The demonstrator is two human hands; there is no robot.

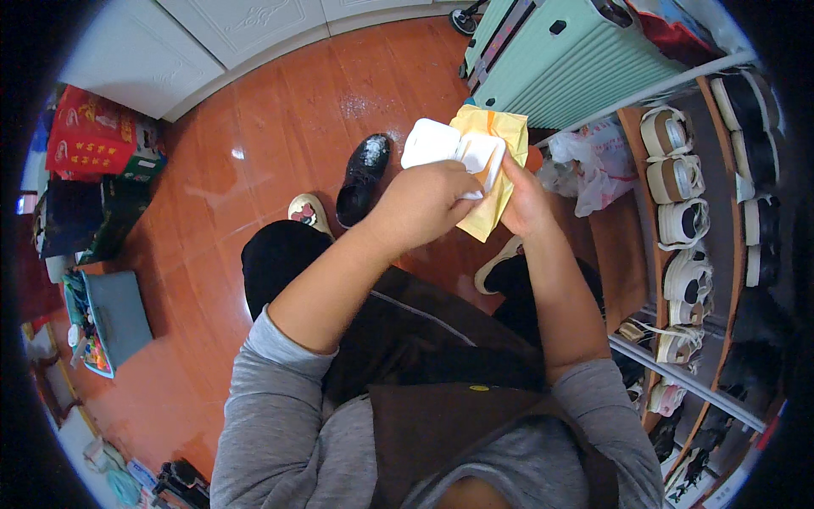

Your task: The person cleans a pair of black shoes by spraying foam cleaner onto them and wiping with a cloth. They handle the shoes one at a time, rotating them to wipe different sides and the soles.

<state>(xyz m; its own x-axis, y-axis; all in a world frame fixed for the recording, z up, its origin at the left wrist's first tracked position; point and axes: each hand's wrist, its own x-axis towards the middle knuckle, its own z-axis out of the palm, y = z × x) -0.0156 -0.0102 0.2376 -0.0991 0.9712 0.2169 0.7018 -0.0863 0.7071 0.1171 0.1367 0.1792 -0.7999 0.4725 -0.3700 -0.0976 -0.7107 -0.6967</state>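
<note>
In front of me is a yellow soft pack (484, 224), apparently of wet wipes, with its white plastic flip lid (430, 144) swung open to the left. My right hand (526, 200) grips the pack along its right side. At the white-rimmed opening (484, 153), my left hand (427, 200) pinches a white wipe (472, 195) between thumb and fingers; much of the wipe is hidden by the hand. Beyond my left forearm a black shoe (362, 178) stands on the floor, white residue on its toe.
Shoe racks (658, 242) holding several pairs line the right side. A mint-green suitcase (566, 70) stands at the upper right, near a white plastic bag (598, 162). Red cartons (95, 137) and a grey-blue bin (124, 318) are at the left. White cabinets (248, 25) border the tiled floor (210, 172).
</note>
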